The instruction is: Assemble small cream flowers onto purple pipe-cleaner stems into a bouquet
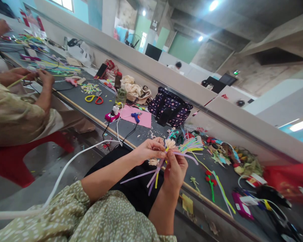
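Where our two hands meet at the near edge of a dark grey tabletop (92, 111), our left hand (151, 149) pinches the yellow neck just under a cream, ruffled blossom (170, 144). Our right hand (176, 166), thumb and fingers drawn in, grips the same small posy of lilac and yellow fuzzy-looking stems (155, 173) from the other side. We judge it partly made: a second cream blossom (154, 162) sits lower and seems joined, while the lilac ends splay loose and look unfinished. Behind shows a turquoise sprig (173, 133); we cannot tell whether it belongs. Beyond, more pastel strands (192, 145) lie fanned out, and a blue glue gun (135, 117) rests on a pink sheet (146, 120), touched by neither hand.
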The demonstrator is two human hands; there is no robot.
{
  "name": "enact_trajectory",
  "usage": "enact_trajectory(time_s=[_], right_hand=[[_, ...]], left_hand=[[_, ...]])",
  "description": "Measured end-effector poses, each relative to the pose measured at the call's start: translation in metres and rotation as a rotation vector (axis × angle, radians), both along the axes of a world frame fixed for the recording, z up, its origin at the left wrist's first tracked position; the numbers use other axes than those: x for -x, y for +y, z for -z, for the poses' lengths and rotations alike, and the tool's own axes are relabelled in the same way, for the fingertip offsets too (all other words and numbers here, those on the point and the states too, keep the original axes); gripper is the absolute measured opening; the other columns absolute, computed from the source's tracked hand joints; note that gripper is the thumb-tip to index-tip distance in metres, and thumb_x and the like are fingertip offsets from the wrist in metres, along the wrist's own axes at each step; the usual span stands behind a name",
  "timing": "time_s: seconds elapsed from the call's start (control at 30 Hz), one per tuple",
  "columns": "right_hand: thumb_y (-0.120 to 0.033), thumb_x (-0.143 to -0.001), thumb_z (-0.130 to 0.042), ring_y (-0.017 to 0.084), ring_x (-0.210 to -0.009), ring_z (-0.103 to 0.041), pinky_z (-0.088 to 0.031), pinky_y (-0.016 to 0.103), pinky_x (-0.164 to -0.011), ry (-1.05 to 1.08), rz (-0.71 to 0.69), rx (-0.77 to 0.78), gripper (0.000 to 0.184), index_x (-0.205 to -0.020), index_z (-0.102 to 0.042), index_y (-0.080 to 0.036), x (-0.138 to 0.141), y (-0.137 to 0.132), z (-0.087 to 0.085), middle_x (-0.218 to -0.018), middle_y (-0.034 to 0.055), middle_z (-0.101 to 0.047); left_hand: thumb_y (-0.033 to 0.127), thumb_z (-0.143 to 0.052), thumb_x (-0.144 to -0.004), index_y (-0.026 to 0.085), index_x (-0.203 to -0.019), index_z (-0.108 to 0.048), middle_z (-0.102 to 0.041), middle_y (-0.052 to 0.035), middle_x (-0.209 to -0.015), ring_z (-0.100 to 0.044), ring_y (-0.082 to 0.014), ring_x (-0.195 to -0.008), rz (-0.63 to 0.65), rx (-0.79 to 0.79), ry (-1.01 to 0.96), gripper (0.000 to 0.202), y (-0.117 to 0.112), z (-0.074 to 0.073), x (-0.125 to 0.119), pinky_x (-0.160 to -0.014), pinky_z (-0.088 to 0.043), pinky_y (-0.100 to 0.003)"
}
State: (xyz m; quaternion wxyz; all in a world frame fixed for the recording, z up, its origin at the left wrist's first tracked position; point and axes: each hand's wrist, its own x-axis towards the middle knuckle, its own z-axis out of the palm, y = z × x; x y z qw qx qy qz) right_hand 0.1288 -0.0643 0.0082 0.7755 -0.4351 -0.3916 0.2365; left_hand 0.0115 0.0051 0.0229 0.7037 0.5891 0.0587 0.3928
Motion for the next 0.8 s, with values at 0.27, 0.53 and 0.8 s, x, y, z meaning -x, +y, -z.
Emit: enact_trajectory(time_s=[0.27, 0.53, 0.8], right_hand=[[-0.027, -0.073, -0.067, 0.013, -0.074, -0.056, -0.048, 0.029, -0.068, -0.196, 0.278, -0.022, 0.014, -0.074, -0.062, -0.015, 0.004, 0.004, -0.003, -0.079, 0.0015, -0.058], [-0.030, -0.078, -0.064, 0.016, -0.078, -0.057, -0.048, 0.033, -0.075, -0.369, 0.368, 0.016, 0.017, -0.070, -0.063, -0.015, 0.005, 0.001, -0.004, -0.076, 0.0023, -0.059], [-0.027, -0.076, -0.067, 0.015, -0.078, -0.057, -0.045, 0.032, -0.077, -0.360, 0.344, -0.002, 0.012, -0.072, -0.064, -0.016, 0.012, -0.002, -0.008, -0.078, 0.0019, -0.060]], left_hand=[[0.039, -0.064, -0.079, 0.017, -0.086, -0.071, -0.054, -0.0040, -0.087, -0.052, -0.0149, -0.082, -0.307, -0.159, 0.179, 0.025, 0.003, -0.003, 0.006, -0.075, -0.044, -0.028], [0.027, -0.068, -0.073, 0.021, -0.088, -0.067, -0.056, -0.0060, -0.100, -0.046, -0.0235, -0.104, -0.742, -0.697, 0.400, 0.015, -0.016, -0.014, 0.007, -0.092, -0.040, -0.040], [0.022, -0.065, -0.077, 0.019, -0.073, -0.066, -0.058, -0.0036, -0.085, -0.049, -0.0192, -0.091, -0.677, -0.573, 0.306, 0.005, -0.009, -0.004, -0.001, -0.082, -0.040, -0.034]])
